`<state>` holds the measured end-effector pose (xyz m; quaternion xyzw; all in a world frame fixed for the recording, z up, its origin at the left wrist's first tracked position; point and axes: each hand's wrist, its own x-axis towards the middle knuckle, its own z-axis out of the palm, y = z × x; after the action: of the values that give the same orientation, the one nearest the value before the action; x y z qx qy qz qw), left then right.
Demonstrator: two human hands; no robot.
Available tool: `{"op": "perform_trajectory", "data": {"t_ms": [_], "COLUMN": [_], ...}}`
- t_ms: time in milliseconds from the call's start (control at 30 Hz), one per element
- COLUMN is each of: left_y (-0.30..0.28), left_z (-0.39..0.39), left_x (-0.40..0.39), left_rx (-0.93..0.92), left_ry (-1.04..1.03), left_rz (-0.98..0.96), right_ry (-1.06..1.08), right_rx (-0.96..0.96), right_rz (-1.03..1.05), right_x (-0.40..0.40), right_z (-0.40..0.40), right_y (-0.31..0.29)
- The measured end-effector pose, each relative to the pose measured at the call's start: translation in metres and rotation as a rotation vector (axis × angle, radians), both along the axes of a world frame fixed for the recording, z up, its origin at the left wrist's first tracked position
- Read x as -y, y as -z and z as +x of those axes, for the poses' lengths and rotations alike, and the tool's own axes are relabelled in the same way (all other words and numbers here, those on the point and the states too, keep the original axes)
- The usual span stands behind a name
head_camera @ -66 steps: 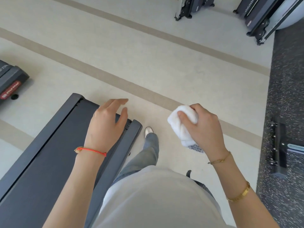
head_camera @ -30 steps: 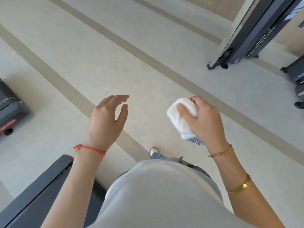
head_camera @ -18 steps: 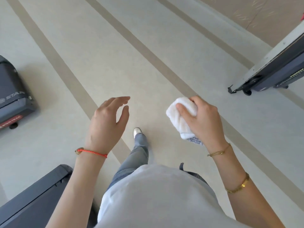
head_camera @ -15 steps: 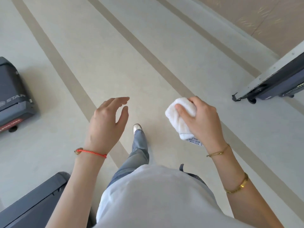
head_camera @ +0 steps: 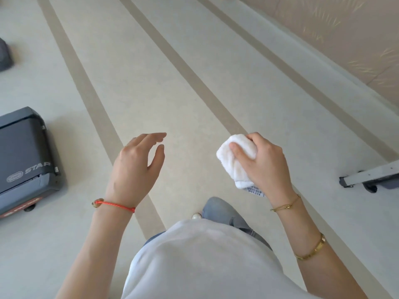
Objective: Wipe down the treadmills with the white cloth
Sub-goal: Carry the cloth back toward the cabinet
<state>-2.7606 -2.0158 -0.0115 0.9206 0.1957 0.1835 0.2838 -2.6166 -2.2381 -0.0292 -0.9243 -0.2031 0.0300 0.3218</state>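
My right hand point(head_camera: 265, 162) grips a bunched white cloth point(head_camera: 234, 160) in the air at waist height, with the cloth's care label hanging below the palm. My left hand point(head_camera: 136, 167) hovers beside it with relaxed fingers and holds nothing. The end of a dark grey treadmill point(head_camera: 23, 160) with a "STAR" logo lies on the floor at the left edge, well away from both hands. A second machine's silver frame end point(head_camera: 371, 176) shows at the right edge.
Pale floor with beige stripes point(head_camera: 194, 80) stretches ahead between the machines. A pinkish wall point(head_camera: 336, 29) runs along the upper right. A rounded dark object point(head_camera: 5, 55) sits at the far left. My leg and shoe point(head_camera: 216, 212) are under my hands.
The view has swung left and forward: the treadmill I stood beside has left the frame, the left treadmill end looms larger, the right machine slid to the edge. Both hands kept their poses.
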Motion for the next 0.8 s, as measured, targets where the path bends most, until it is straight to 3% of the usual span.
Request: {"op": "perform_trajectory", "data": {"t_ms": [800], "left_y": [-0.001], "left_z": [0.373], "left_x": [-0.377], "left_rx": [-0.027], "left_ry": [-0.257], "left_rz": [-0.013], "right_ry": [-0.257], "right_rx": [-0.011], "right_rz": [0.01], "right_x": [-0.426], "right_z": [0.427], "right_y": [0.004]}}
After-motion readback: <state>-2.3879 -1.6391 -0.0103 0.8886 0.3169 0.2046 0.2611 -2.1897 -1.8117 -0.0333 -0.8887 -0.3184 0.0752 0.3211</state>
